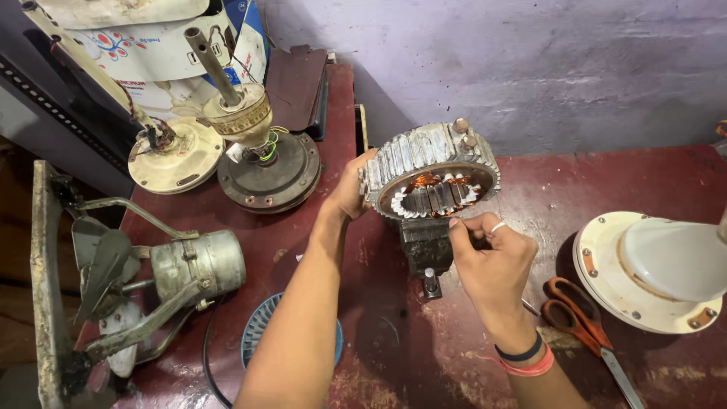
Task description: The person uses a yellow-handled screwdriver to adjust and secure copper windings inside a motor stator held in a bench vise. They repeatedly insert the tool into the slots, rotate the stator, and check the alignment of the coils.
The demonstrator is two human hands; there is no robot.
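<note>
Stator: the ring-shaped motor stator (430,173) stood tilted on edge near the middle of the dark red table (621,174), propped on a small dark vise (425,246).
Windings: copper coils showed in the far slots of the ring; the near slots looked to hold only pale liners, so the winding seemed partly done, with a good share left.
Left hand: the left hand (350,191) was clamped on the stator's left rim, steadying it.
Right hand: the right hand (492,261) had thumb and forefinger pinched together at the near inner edge of the ring; whether a wire lay between them could not be told.
Right side: orange-handled scissors (579,318) lay just beside the right wrist, a white fan housing (659,273) beyond them.
Left side: two fan motors (227,151) stood far left, an exhaust fan (151,280) near left at the table's edge.
Open room: bare tabletop lay near, between the forearms, and far right of the stator toward the wall (530,60).
</note>
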